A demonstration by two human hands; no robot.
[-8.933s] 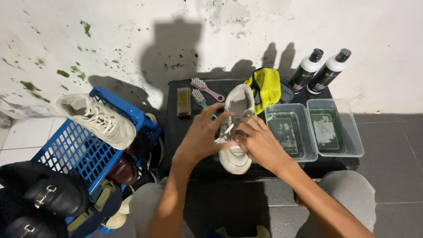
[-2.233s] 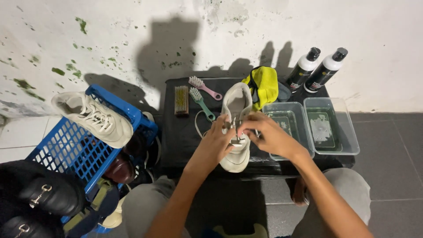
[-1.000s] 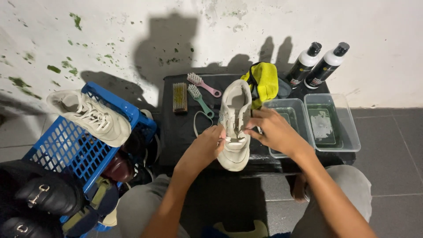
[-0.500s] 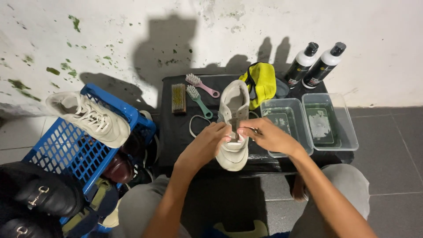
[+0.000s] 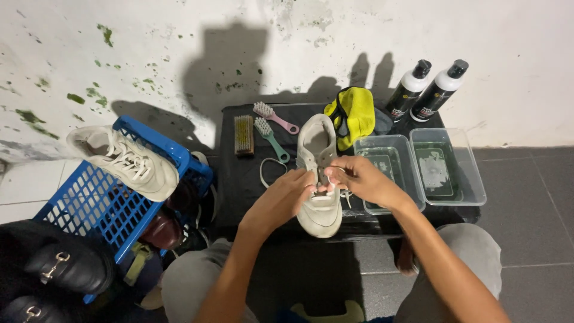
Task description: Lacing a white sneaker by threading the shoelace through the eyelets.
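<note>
A dirty white sneaker [image 5: 318, 209] lies on a low black table [image 5: 239, 179], toe toward me. My left hand [image 5: 282, 200] rests on the shoe's left side, fingers pinching at the lace area. My right hand [image 5: 357, 179] is over the shoe's right side, pinching the white shoelace [image 5: 330, 182] near the eyelets. A loose loop of lace [image 5: 266, 173] lies on the table left of the shoe. Both hands meet above the tongue.
Behind the shoe lie a wooden brush [image 5: 243, 135], a pink brush [image 5: 274, 116], a green brush [image 5: 270, 137] and a yellow cloth [image 5: 353, 113]. Two clear tubs [image 5: 445, 170] and two bottles [image 5: 426, 90] stand right. A blue basket [image 5: 101, 197] with another sneaker [image 5: 122, 161] stands left.
My hands have worked along the lace area, the right hand shifting slightly down and toward the shoe's middle. The loose lace loop on the table left of the shoe has grown.
</note>
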